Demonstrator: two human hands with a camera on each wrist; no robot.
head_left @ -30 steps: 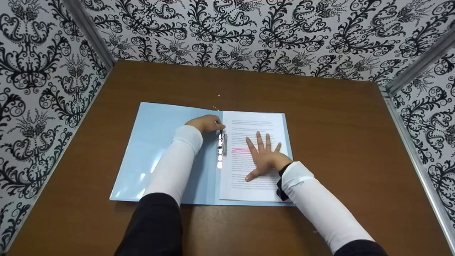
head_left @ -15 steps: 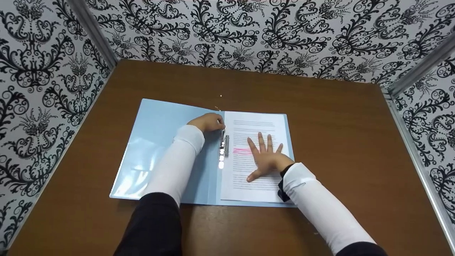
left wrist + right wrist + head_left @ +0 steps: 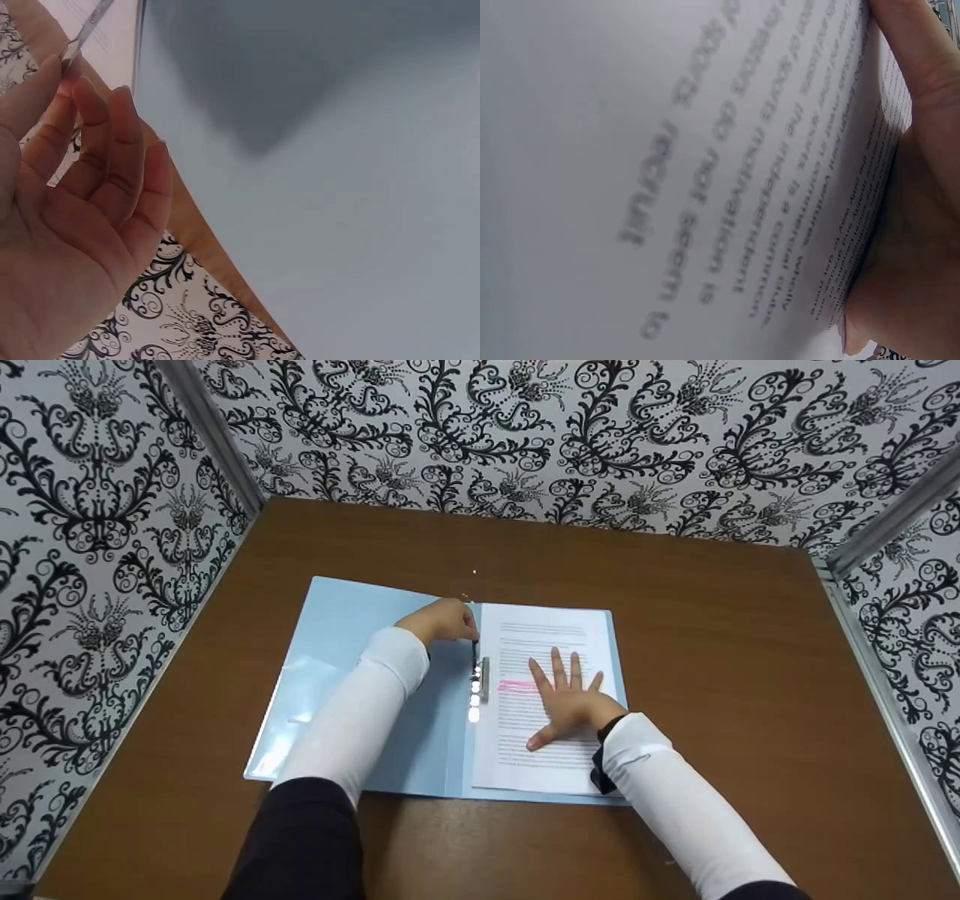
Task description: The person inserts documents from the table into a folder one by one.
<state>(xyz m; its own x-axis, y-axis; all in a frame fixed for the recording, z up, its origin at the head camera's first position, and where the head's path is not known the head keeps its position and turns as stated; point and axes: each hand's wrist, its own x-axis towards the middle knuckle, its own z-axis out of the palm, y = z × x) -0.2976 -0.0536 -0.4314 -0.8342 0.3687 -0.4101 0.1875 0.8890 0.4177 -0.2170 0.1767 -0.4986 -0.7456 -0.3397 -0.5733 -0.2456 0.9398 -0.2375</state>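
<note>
A light blue folder (image 3: 337, 615) lies spread on the table, with printed sheets (image 3: 517, 769) on its right half; pink highlighting crosses the top page. Along the spine sits a metal clip mechanism (image 3: 485, 679). My left hand (image 3: 441, 619) is at the upper end of the spine. In the left wrist view, its thumb and index finger pinch the end of a thin metal strip (image 3: 91, 22), while the other fingers are loosely bent. My right hand (image 3: 571, 706) rests on the page with its fingers spread straight. The right wrist view shows the page's print close up beside the palm.
The brown table (image 3: 712, 660) extends around the folder on all sides. Walls with black-and-white patterned paper (image 3: 525, 450) close it in at the back, left and right. Tiny light specks (image 3: 474, 572) lie above the folder.
The left hand has risen slightly away from the clip mechanism, with the metal strip in its fingers. The right hand stays on the page. The head view has shifted a little.
</note>
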